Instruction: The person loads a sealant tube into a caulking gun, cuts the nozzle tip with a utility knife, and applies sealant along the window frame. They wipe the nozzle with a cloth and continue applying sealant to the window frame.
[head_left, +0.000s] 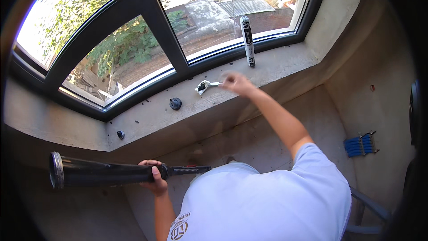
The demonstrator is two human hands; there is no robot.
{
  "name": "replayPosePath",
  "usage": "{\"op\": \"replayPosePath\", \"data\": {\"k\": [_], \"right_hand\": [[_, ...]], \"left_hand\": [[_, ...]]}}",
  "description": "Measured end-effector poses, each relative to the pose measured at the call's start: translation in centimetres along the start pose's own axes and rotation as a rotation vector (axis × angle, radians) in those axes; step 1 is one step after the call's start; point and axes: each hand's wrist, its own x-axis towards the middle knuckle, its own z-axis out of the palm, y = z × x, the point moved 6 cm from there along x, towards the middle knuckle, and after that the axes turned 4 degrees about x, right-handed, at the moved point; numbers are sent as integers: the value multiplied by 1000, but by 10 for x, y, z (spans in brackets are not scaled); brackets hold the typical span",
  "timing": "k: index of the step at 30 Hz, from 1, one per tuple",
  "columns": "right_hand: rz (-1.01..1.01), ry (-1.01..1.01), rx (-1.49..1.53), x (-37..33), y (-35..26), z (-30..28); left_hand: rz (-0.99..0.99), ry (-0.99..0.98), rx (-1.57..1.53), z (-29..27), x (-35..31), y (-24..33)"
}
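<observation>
Left hand [157,184] grasping a black caulking gun [111,172], likely stiff and unwieldy, best held mid-barrel; right hand [238,84] at a white-smeared tool [204,86], grip too blurred to tell.

Blue bundle [358,146] at right; leafy tree [129,43], corrugated roof [252,5] outdoors.

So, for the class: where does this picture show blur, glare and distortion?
Head view: right hand smeared, likely by motion; left hand sharper; daylight burns out the sky at upper left; window frame looks bowed, consistent with fisheye distortion.
</observation>
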Motion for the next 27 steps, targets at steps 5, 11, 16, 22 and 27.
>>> {"op": "replayPosePath", "data": {"k": [5,11,16,22,27], "right_hand": [[244,694,-371,89,54,-143],[298,858,-334,150,75,-163],[245,859,-351,171,97,-166],[-104,744,-108,137,84,-164],[-284,703,419,63,-3,-146]], "left_hand": [[-33,15,140,-21,-8,3],[-37,9,387,-35,-6,6],[-114,71,453,-43,-6,-1],[-219,28,448,-51,-5,-33],[-293,46,426,-57,-12,-69]]}}
